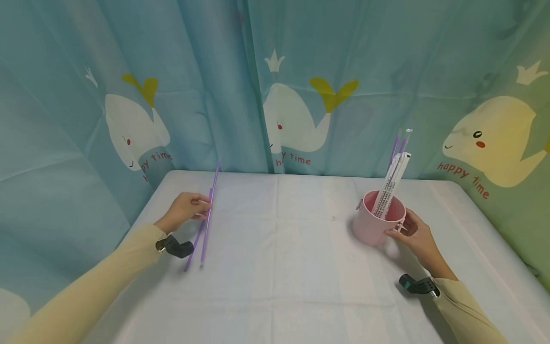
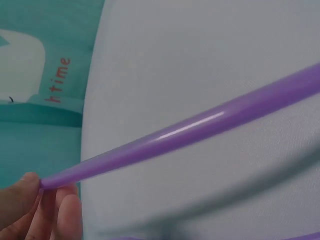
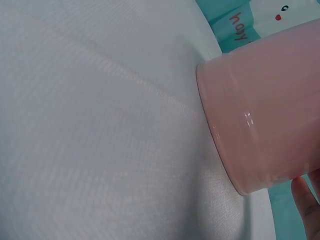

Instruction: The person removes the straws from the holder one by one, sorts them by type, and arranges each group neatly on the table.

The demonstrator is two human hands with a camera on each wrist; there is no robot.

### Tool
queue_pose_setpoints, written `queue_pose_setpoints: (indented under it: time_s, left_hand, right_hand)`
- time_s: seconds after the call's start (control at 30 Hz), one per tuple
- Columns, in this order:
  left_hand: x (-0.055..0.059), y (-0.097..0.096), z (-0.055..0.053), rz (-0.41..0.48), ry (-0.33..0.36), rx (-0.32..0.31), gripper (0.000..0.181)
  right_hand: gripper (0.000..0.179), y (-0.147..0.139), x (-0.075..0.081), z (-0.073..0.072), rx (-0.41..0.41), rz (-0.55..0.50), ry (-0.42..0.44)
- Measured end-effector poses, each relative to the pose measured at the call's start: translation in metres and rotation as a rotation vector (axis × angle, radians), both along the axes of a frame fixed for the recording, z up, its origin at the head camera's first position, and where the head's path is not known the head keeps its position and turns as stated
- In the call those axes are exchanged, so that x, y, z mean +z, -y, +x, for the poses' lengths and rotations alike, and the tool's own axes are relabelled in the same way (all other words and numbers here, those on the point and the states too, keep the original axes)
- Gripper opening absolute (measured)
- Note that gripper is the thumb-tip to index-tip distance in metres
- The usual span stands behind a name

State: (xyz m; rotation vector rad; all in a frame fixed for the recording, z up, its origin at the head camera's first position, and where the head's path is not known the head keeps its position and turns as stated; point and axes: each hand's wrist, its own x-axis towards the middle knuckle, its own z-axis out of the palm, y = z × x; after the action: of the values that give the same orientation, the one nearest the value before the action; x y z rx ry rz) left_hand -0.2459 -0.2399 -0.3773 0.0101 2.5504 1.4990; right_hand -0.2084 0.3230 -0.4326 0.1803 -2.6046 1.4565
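My left hand (image 1: 205, 204) pinches a long purple straw (image 1: 209, 215) near its middle, at the left of the white table (image 1: 275, 267). In the left wrist view that straw (image 2: 200, 125) runs out from my fingertips (image 2: 35, 192) and casts a shadow on the cloth. A second purple straw (image 1: 194, 248) lies beside it under my wrist. My right hand (image 1: 397, 231) grips the handle side of a pink cup (image 1: 375, 224) at the right. White wrapped straws (image 1: 391, 184) and purple straws (image 1: 397, 143) stand in the cup. The right wrist view shows the cup wall (image 3: 265, 115) and one fingertip (image 3: 307, 205).
A teal curtain (image 1: 215, 71) with whale prints hangs close behind the table and along both sides. The white cloth between my hands is bare. The table's left edge (image 1: 137, 215) lies just beside my left wrist.
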Motion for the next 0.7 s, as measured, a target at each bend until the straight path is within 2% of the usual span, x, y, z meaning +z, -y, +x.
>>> queue_pose_setpoints:
  time_s: [0.1, 0.3, 0.7]
  left_hand:
    - [-0.004, -0.001, -0.002, 0.011, 0.012, 0.020, 0.035]
    - [-0.013, -0.002, -0.005, -0.031, 0.029, 0.061, 0.035]
    - [-0.022, -0.004, -0.002, -0.071, 0.054, 0.107, 0.032]
  right_hand:
    - [0.075, 0.001, 0.001, 0.001, -0.003, 0.003, 0.009]
    - [0.075, 0.002, 0.003, 0.002, 0.006, -0.008, 0.010]
    - [0.075, 0.001, -0.002, -0.001, -0.003, -0.031, -0.001]
